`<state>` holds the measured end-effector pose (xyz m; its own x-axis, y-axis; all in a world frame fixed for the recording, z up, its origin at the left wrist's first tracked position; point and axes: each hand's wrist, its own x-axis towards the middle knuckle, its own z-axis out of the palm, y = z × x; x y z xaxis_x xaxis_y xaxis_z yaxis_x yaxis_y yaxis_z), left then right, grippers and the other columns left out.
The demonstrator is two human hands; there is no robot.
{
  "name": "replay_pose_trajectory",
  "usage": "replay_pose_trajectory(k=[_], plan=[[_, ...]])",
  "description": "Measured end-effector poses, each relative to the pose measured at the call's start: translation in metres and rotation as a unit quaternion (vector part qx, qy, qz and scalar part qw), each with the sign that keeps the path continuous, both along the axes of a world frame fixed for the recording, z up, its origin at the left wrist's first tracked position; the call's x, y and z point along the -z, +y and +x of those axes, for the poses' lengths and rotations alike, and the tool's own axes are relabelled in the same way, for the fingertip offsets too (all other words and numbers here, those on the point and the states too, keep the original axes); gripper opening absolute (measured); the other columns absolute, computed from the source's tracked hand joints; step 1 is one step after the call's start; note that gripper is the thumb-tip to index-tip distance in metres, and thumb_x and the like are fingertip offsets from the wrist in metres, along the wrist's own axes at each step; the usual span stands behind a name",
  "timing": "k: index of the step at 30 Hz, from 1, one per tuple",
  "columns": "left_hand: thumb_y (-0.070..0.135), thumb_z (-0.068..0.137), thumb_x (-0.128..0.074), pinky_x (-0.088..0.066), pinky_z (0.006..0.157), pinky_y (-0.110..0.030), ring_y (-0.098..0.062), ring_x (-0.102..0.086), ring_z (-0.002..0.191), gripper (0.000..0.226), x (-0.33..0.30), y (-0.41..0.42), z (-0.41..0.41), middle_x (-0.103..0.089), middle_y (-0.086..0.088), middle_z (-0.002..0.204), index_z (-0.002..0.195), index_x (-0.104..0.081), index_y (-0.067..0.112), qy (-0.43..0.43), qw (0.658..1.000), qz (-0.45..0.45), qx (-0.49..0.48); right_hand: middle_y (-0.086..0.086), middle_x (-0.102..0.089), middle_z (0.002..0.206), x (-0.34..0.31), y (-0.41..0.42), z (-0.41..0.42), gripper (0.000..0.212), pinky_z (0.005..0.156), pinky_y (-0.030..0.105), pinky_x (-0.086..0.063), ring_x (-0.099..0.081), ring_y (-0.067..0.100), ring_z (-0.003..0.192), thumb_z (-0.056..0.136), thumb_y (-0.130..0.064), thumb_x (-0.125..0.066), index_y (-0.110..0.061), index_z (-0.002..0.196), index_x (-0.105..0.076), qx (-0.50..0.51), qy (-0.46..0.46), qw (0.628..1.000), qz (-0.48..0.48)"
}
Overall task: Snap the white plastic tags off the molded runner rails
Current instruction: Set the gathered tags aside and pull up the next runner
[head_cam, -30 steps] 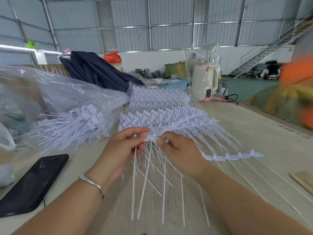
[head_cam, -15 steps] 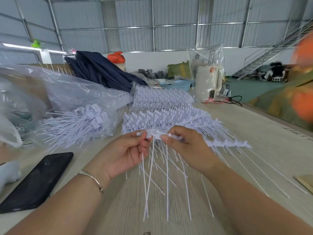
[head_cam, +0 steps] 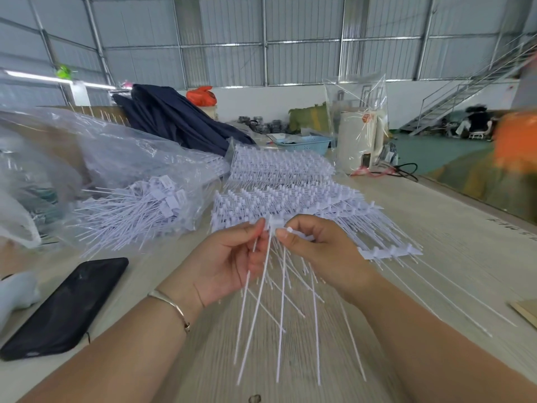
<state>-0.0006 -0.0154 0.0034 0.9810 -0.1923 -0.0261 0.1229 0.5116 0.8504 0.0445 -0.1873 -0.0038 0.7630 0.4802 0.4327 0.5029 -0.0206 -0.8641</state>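
A runner rail (head_cam: 389, 253) is shown held above the table (head_cam: 465, 228), just in front of the stacked rails (head_cam: 279, 199). Its long axis is seen to run left to right, from the fingertips out to the right, where its free end hangs beyond the right hand (head_cam: 319, 254). The thin tails of the tags (head_cam: 261, 301) are seen hanging toward the near edge, across that axis. The two hands are brought close together, thumbs nearly touching. The left hand (head_cam: 229, 263) is pinched on the tag head at the rail's left end, with loose tails gathered under its fingers; the right hand is clamped on the rail just beside it. The next break is judged to turn on this joint between the thumbs, the left hand being nearer the tag and the right nearer the rail.

Compared with the frame half a second earlier, the hands are found in almost the same grip, and the rail's free end is seen slightly lower. A phone (head_cam: 66, 306) is seen at near left.
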Motion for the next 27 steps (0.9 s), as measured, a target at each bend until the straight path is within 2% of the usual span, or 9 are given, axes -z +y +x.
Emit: replay_pose_trajectory(k=[3,7,9,12,13,15,20,23,27], plan=[[0.016,0.080,-0.066,-0.018,0.034,-0.015,-0.005,-0.027,0.036,0.017,-0.002,0.008,0.002,-0.037,0.004,0.053,0.076,-0.050,0.011,-0.022,0.989,0.104,-0.106,-0.010,-0.035,0.050,0.003,-0.004,0.007,0.035,0.044,0.017,-0.025,-0.027,0.006,0.043,0.086,-0.028,-0.070,0.000,0.071,-0.056,0.062,-0.003,0.998,0.011],[0.016,0.089,-0.066,-0.019,0.038,-0.017,-0.007,-0.024,0.037,0.022,0.004,0.013,0.005,-0.032,0.006,0.048,0.073,-0.053,0.009,-0.054,0.916,0.317,-0.240,-0.012,-0.040,0.046,0.006,-0.006,0.012,0.031,0.043,0.016,-0.028,-0.033,0.003,0.039,0.083,-0.030,-0.073,-0.004,0.071,-0.061,0.109,-0.027,0.993,-0.033],[0.021,0.089,-0.067,-0.025,0.044,-0.023,-0.009,-0.033,0.040,0.028,0.008,0.011,0.008,-0.041,0.004,0.049,0.072,-0.056,0.002,-0.093,0.831,0.456,-0.304,-0.010,-0.044,0.047,0.008,-0.003,0.013,0.030,0.048,0.021,-0.032,-0.037,0.003,0.041,0.082,-0.036,-0.073,-0.012,0.069,-0.061,0.134,-0.039,0.986,-0.090],[0.021,0.091,-0.058,-0.029,0.051,-0.029,-0.016,-0.038,0.051,0.027,0.014,0.016,0.010,-0.043,-0.001,0.056,0.070,-0.048,0.009,-0.150,0.625,0.665,-0.379,-0.009,-0.044,0.045,0.009,-0.005,0.015,0.033,0.048,0.019,-0.031,-0.039,0.004,0.040,0.080,-0.040,-0.073,-0.016,0.064,-0.058,0.173,-0.049,0.974,-0.138],[0.021,0.091,-0.056,-0.029,0.051,-0.029,-0.018,-0.038,0.052,0.028,0.015,0.020,0.010,-0.041,-0.002,0.057,0.069,-0.044,0.009,-0.151,0.601,0.681,-0.390,-0.010,-0.044,0.044,0.008,-0.007,0.016,0.032,0.045,0.016,-0.030,-0.040,0.004,0.038,0.081,-0.040,-0.073,-0.015,0.064,-0.059,0.178,-0.046,0.974,-0.134],[0.023,0.093,-0.056,-0.029,0.053,-0.030,-0.018,-0.039,0.053,0.032,0.016,0.027,0.011,-0.042,-0.003,0.058,0.067,-0.043,0.011,-0.140,0.614,0.678,-0.379,-0.010,-0.046,0.046,0.007,-0.012,0.017,0.031,0.040,0.012,-0.029,-0.042,0.003,0.037,0.082,-0.039,-0.072,-0.013,0.068,-0.062,0.175,-0.036,0.978,-0.112],[0.023,0.078,-0.079,-0.031,0.056,-0.027,-0.014,-0.042,0.059,0.033,0.007,0.019,0.009,-0.048,-0.004,0.068,0.073,-0.048,0.012,-0.086,0.812,0.485,-0.314,-0.009,-0.043,0.053,0.008,-0.007,0.018,0.023,0.045,0.012,-0.030,-0.040,0.000,0.042,0.093,-0.027,-0.060,-0.019,0.072,-0.054,0.136,-0.050,0.982,-0.119],[0.000,0.074,-0.075,-0.027,0.051,-0.026,-0.010,-0.031,0.049,0.046,0.004,0.014,0.007,-0.035,0.001,0.062,0.066,-0.032,0.016,-0.100,0.827,0.466,-0.298,-0.010,-0.043,0.052,0.010,-0.004,0.015,0.017,0.045,0.011,-0.030,-0.039,0.000,0.042,0.096,-0.019,-0.055,-0.014,0.080,-0.057,0.103,-0.040,0.988,-0.112],[0.013,0.084,-0.070,-0.023,0.046,-0.023,-0.013,-0.021,0.048,0.042,0.004,0.008,0.005,-0.023,-0.001,0.056,0.060,-0.035,0.017,-0.104,0.861,0.401,-0.295,-0.008,-0.054,0.064,0.008,-0.004,0.016,0.019,0.071,0.026,-0.035,-0.044,0.001,0.056,0.091,-0.019,-0.062,-0.025,0.074,-0.061,0.125,-0.073,0.985,-0.093]])
